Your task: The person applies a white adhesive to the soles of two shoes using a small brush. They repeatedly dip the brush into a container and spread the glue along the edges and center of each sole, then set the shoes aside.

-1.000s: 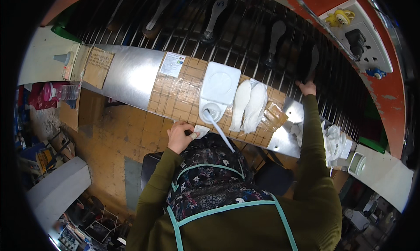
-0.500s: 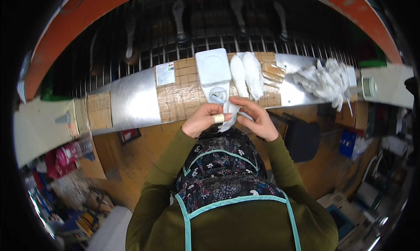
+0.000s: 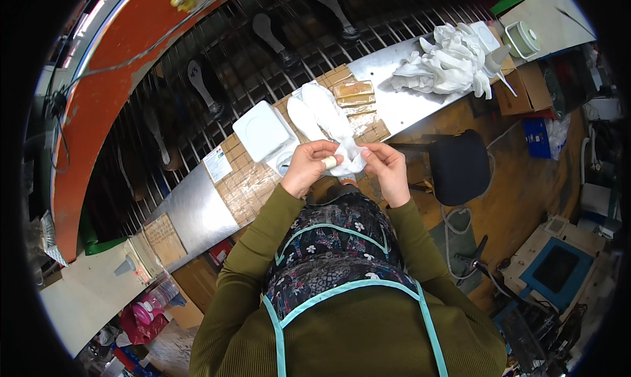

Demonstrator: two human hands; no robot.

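A crumpled white cloth piece [image 3: 349,156] is stretched between my two hands in front of the bench edge. My left hand [image 3: 309,167], with a pale wrap round its thumb, pinches the left side of it. My right hand [image 3: 389,169] pinches its right side between thumb and fingers. Just beyond the hands, two white foot-shaped cloth items [image 3: 320,111] lie side by side on the taped cardboard [image 3: 244,188]. A white square-topped device [image 3: 263,131] stands left of them, its near end partly behind my left hand.
Past the metal bench [image 3: 198,213] runs a rack of bars with dark shoe-like forms [image 3: 205,91] bearing grey soles. A heap of white cloth pieces [image 3: 444,65] lies at the bench's right. A dark chair [image 3: 461,167] stands right of me, and a corded machine [image 3: 556,269] lower right.
The whole view has turned, so the bench now slants up to the right. Between my hands the white cloth is spread wider and has come away from the white device.
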